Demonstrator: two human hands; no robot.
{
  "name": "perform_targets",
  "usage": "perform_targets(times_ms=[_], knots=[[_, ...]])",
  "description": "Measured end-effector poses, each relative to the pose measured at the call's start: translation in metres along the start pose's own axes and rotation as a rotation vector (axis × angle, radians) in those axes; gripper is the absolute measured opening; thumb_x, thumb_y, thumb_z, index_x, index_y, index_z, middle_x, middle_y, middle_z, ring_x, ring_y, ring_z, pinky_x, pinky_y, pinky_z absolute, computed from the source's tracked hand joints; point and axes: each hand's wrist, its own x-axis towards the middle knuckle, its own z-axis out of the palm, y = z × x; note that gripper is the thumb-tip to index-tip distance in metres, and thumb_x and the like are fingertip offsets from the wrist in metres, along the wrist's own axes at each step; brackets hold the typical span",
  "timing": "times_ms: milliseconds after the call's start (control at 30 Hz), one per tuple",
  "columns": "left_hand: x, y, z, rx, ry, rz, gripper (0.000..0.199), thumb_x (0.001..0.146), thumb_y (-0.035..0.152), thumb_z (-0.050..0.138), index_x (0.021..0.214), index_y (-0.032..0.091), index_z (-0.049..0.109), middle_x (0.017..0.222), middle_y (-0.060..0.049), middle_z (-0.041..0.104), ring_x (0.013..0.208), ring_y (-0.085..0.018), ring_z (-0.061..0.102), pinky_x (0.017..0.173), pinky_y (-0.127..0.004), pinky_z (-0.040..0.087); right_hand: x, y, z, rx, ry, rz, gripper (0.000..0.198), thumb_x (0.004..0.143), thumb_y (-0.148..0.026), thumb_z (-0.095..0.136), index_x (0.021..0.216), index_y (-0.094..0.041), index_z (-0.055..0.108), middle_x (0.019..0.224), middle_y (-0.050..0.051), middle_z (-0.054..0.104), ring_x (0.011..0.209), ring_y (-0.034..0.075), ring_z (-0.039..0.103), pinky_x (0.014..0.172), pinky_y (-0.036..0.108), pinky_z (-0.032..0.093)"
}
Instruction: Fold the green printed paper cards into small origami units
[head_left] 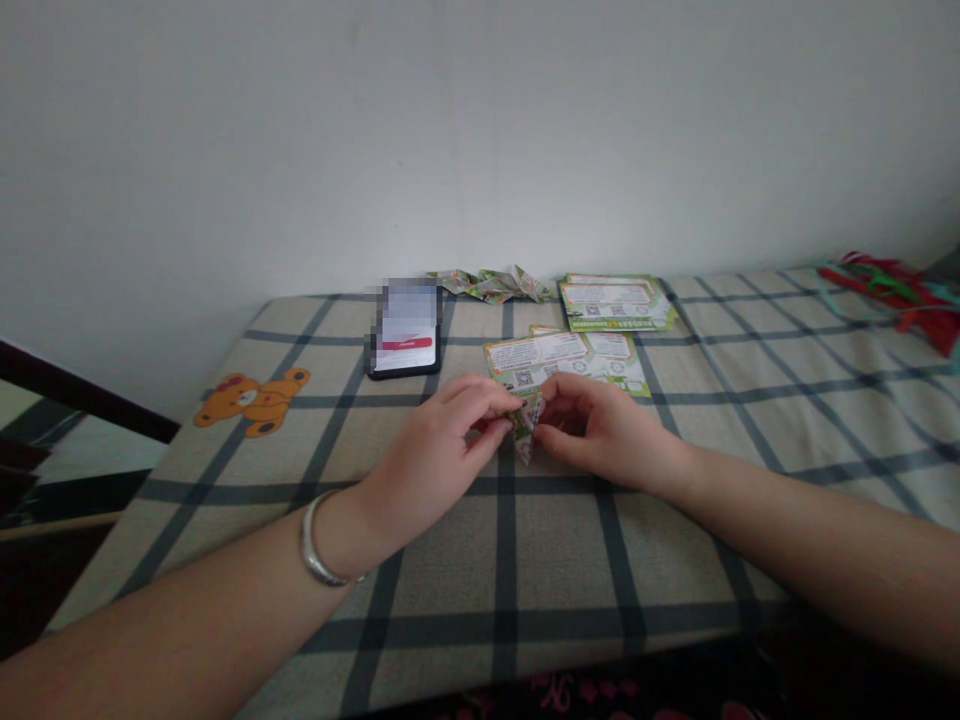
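Between my two hands is a small folded paper piece [527, 428], printed in green and white and pointed at its lower end. My left hand [446, 435], with a silver bangle at the wrist, pinches its left side between thumb and fingers. From the other side, the thumb and curled fingers of my right hand [600, 430] grip it too. Just beyond my fingers lie flat printed cards [566, 358] with green borders. Farther back, several folded paper pieces [499, 285] of similar print lie in a row by the wall.
A phone [405, 362] with a lit screen lies left of the cards. Behind them on the right is a card stack [616, 302]. A bear cutout [253, 400] is at the left of the checked tablecloth [420, 580]; red and green material [900, 290] lies far right.
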Motion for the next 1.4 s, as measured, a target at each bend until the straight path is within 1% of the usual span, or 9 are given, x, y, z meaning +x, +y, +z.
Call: perform_targets(times_ms=[133, 233, 467, 667, 933, 1100, 1167, 1300, 1400], knots=[[0.0, 0.003, -0.001, -0.006, -0.033, -0.01, 0.019, 0.086, 0.006, 0.057, 0.099, 0.019, 0.06, 0.1, -0.002, 0.064, 0.096, -0.014, 0.061, 0.089, -0.033, 0.054, 0.0, -0.005, 0.001, -0.117, 0.016, -0.023, 0.011, 0.079, -0.016, 0.06, 0.085, -0.02, 0.052, 0.079, -0.001, 0.063, 0.074, 0.012, 0.063, 0.067, 0.026, 0.051], [-0.001, 0.005, 0.0, -0.032, -0.055, -0.043, 0.022, 0.084, 0.011, 0.063, 0.104, 0.019, 0.057, 0.105, -0.003, 0.062, 0.094, -0.015, 0.062, 0.084, -0.032, 0.056, 0.001, -0.007, 0.001, -0.187, 0.048, -0.046, 0.013, 0.077, -0.014, 0.061, 0.085, -0.02, 0.052, 0.081, -0.001, 0.063, 0.074, 0.012, 0.062, 0.067, 0.025, 0.049], [-0.003, 0.005, 0.003, -0.085, -0.06, -0.11, 0.032, 0.082, 0.01, 0.061, 0.112, 0.02, 0.054, 0.111, -0.005, 0.059, 0.098, -0.016, 0.062, 0.084, -0.035, 0.058, 0.001, -0.011, 0.0, -0.246, 0.047, -0.032, 0.011, 0.078, -0.016, 0.06, 0.085, -0.02, 0.052, 0.078, -0.003, 0.061, 0.063, 0.009, 0.057, 0.058, 0.022, 0.046], [-0.004, 0.002, 0.006, -0.189, -0.045, -0.156, 0.033, 0.083, 0.01, 0.062, 0.114, 0.02, 0.054, 0.111, -0.004, 0.057, 0.098, -0.015, 0.062, 0.084, -0.032, 0.059, 0.001, -0.009, 0.0, -0.257, 0.087, -0.087, 0.015, 0.077, -0.015, 0.059, 0.089, -0.02, 0.051, 0.082, -0.002, 0.061, 0.068, 0.01, 0.058, 0.062, 0.023, 0.049], [-0.001, 0.0, 0.007, -0.352, -0.018, -0.25, 0.027, 0.082, 0.01, 0.06, 0.108, 0.019, 0.056, 0.106, -0.005, 0.06, 0.087, -0.013, 0.064, 0.076, -0.029, 0.06, 0.0, -0.008, 0.001, -0.274, 0.135, -0.078, 0.02, 0.078, -0.013, 0.058, 0.095, -0.021, 0.052, 0.085, 0.0, 0.069, 0.075, 0.013, 0.066, 0.067, 0.026, 0.051], [0.0, -0.004, 0.007, -0.453, -0.006, -0.271, 0.01, 0.083, 0.016, 0.063, 0.093, 0.017, 0.061, 0.094, -0.003, 0.061, 0.087, -0.013, 0.064, 0.077, -0.028, 0.058, 0.0, -0.007, -0.001, -0.321, 0.166, -0.115, 0.014, 0.079, -0.013, 0.058, 0.091, -0.02, 0.06, 0.082, -0.001, 0.069, 0.073, 0.011, 0.064, 0.065, 0.024, 0.05], [0.0, -0.006, 0.008, -0.472, -0.006, -0.28, 0.009, 0.083, 0.019, 0.064, 0.091, 0.017, 0.062, 0.092, -0.002, 0.061, 0.086, -0.013, 0.063, 0.078, -0.027, 0.057, 0.0, -0.008, -0.002, -0.33, 0.175, -0.133, 0.013, 0.08, -0.013, 0.057, 0.089, -0.019, 0.064, 0.082, -0.001, 0.069, 0.073, 0.011, 0.064, 0.064, 0.023, 0.05], [0.001, -0.007, 0.007, -0.555, -0.028, -0.342, 0.017, 0.082, 0.019, 0.066, 0.098, 0.017, 0.06, 0.096, -0.002, 0.061, 0.087, -0.013, 0.064, 0.08, -0.028, 0.057, 0.0, -0.009, -0.003, -0.338, 0.191, -0.155, 0.014, 0.083, -0.014, 0.056, 0.087, -0.019, 0.068, 0.081, -0.001, 0.071, 0.073, 0.01, 0.063, 0.062, 0.02, 0.048], [0.002, -0.006, 0.007, -0.587, -0.052, -0.342, 0.025, 0.08, 0.017, 0.068, 0.104, 0.018, 0.061, 0.103, -0.003, 0.059, 0.09, -0.013, 0.063, 0.082, -0.028, 0.056, 0.0, -0.01, -0.003, -0.343, 0.199, -0.165, 0.016, 0.084, -0.015, 0.056, 0.09, -0.02, 0.07, 0.082, -0.001, 0.072, 0.073, 0.01, 0.064, 0.061, 0.02, 0.048]])
